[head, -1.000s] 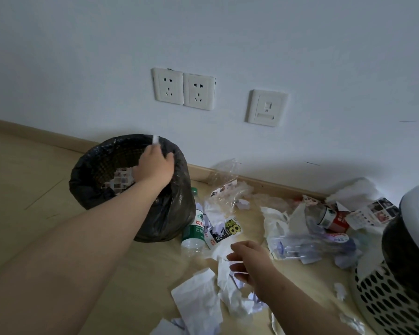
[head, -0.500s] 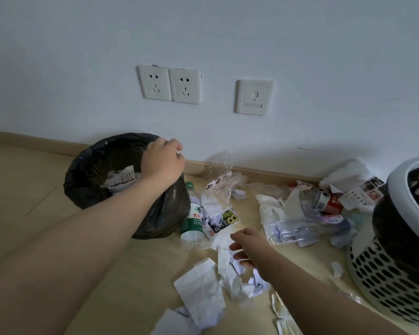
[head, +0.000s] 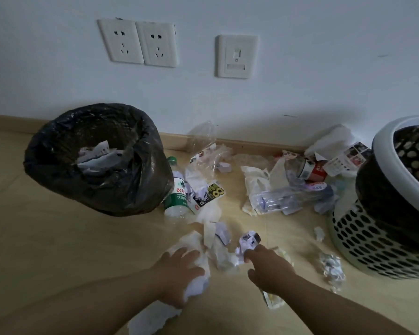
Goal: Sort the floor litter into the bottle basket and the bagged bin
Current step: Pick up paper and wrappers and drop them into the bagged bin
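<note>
1. Down on the floor (head: 58, 250), we reach both hands into the litter. Our left hand (head: 179, 269) curls its fingers over a white paper wad (head: 196, 286), and our right hand (head: 269, 272) pinches a printed paper scrap (head: 248, 240) at its lower end.
2. Both pieces lie close to us, in the patch of paper between the bagged bin (head: 121, 189) on the left and the bottle basket (head: 373, 238) on the right. The hands are apart, each on its own piece.
3. We judge the paper very light and soft. It should crush under the fingers, so a full-hand gather round the middle of the wad suits it better than a fingertip pinch, which may tear off a corner or let loose sheets drop.
4. The scrap is small and already balled, so a hold across its bulk should do. Nothing about it looks fragile.
5. A green-label bottle (head: 179, 194) lies at the bin's foot, and a clear bottle (head: 288, 197) lies in the heap by the basket. We expect both to be light, smooth and springy, best taken round the body, though thin walls may dent and slip.
6. Paper shows inside the bin, so these two pieces look bound there.
</note>
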